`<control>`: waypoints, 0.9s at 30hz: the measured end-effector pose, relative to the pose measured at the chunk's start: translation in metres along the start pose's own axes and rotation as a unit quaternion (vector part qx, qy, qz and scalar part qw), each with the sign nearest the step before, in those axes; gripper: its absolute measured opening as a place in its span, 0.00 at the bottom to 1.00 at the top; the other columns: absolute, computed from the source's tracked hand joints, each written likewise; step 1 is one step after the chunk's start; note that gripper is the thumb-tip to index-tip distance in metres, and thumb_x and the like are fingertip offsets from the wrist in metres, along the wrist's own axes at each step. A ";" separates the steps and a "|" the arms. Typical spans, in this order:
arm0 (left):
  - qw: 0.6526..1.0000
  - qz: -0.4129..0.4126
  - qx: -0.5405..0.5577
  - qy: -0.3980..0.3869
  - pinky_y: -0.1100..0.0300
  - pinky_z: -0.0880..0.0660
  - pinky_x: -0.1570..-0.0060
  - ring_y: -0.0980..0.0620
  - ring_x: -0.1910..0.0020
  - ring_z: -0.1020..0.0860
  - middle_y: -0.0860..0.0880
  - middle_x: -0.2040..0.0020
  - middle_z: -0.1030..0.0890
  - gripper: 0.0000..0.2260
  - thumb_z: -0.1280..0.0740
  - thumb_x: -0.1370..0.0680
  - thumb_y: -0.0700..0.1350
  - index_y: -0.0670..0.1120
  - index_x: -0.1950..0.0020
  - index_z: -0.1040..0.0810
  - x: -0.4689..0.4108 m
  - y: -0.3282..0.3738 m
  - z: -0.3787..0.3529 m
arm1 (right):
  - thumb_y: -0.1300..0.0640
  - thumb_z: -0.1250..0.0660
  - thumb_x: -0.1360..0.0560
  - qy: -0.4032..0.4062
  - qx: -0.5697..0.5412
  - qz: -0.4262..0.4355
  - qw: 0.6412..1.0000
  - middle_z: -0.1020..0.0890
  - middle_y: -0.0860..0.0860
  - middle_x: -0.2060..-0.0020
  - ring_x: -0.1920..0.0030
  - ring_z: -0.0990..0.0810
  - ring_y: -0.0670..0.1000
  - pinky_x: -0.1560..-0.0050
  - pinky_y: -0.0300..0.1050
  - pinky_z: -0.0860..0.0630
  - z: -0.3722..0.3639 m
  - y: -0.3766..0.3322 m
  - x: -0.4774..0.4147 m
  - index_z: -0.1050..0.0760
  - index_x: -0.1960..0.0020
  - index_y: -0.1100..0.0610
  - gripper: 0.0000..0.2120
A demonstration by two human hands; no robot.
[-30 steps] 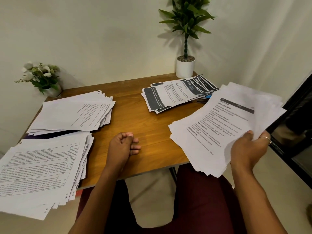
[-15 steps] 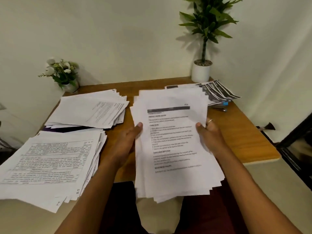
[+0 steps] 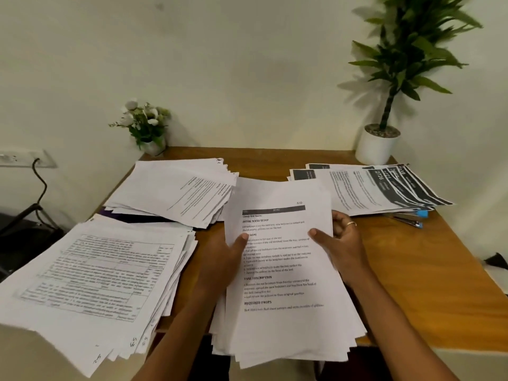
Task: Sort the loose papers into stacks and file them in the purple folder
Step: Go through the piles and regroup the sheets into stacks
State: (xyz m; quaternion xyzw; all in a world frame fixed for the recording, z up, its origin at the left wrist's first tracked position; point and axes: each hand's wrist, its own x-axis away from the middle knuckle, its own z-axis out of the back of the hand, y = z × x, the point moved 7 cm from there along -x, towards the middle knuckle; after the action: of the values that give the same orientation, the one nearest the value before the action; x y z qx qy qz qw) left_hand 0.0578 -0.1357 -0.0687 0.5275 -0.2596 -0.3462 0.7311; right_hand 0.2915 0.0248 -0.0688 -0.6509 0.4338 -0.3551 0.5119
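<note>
A thick stack of printed papers (image 3: 277, 270) is held over the middle of the wooden table (image 3: 412, 270). My left hand (image 3: 222, 259) grips its left edge, thumb on top. My right hand (image 3: 341, 243) grips the right edge, thumb on the top sheet, a ring on one finger. A pile of white sheets (image 3: 176, 191) lies at the back left, and a sliver of the purple folder (image 3: 115, 214) shows under it. A larger pile with table-like print (image 3: 93, 276) overhangs the front left edge. Sheets with dark headers (image 3: 379, 188) are fanned at the back right.
A small flower pot (image 3: 148, 130) stands at the back left corner, a tall green plant in a white pot (image 3: 378, 144) at the back right. Pens with a blue part (image 3: 412, 218) lie beside the dark-header sheets. A wall socket and black cable (image 3: 35, 171) are at the left.
My right hand brought the stack from the right to the table's middle. My left hand rose from the table and took hold of the stack's left edge. The camera view moved left.
</note>
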 end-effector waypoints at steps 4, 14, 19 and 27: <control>0.999 -0.010 0.043 -0.002 0.52 0.15 0.57 0.51 0.52 0.14 0.54 0.49 0.15 0.11 0.30 0.21 0.56 0.54 0.41 0.22 0.000 -0.001 0.000 | 0.51 0.14 0.42 0.009 0.000 0.023 1.000 0.15 0.58 0.44 0.43 0.15 0.60 0.48 0.57 0.17 0.002 0.005 -0.003 0.28 0.35 0.62 0.42; 0.986 -0.063 0.145 0.046 0.56 0.18 0.45 0.53 0.35 0.21 0.56 0.31 0.23 0.25 0.32 0.18 0.48 0.56 0.22 0.35 0.000 0.004 0.009 | 0.58 0.27 0.24 0.034 0.008 0.060 0.998 0.13 0.51 0.48 0.45 0.14 0.53 0.49 0.51 0.16 0.002 0.000 0.002 0.26 0.40 0.56 0.15; 0.991 -0.046 0.117 0.055 0.68 0.21 0.57 0.56 0.44 0.18 0.53 0.40 0.18 0.18 0.35 0.17 0.46 0.50 0.26 0.27 0.000 0.000 0.008 | 0.59 0.27 0.23 0.083 0.067 0.076 0.991 0.14 0.50 0.45 0.46 0.14 0.53 0.53 0.48 0.17 0.006 -0.002 0.006 0.18 0.47 0.56 0.05; 0.994 0.001 0.096 0.060 0.60 0.17 0.55 0.57 0.49 0.16 0.55 0.42 0.17 0.16 0.34 0.17 0.42 0.51 0.30 0.25 -0.003 -0.003 0.010 | 0.57 0.33 0.19 0.179 0.134 0.047 0.973 0.15 0.50 0.50 0.48 0.17 0.51 0.57 0.39 0.22 0.037 -0.026 0.019 0.20 0.45 0.56 0.05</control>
State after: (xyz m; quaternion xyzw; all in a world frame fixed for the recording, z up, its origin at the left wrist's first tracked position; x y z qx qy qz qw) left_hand 0.0481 -0.1402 -0.0686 0.6148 -0.2480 -0.2864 0.6917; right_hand 0.3369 0.0231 -0.0510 -0.4807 0.4972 -0.4965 0.5246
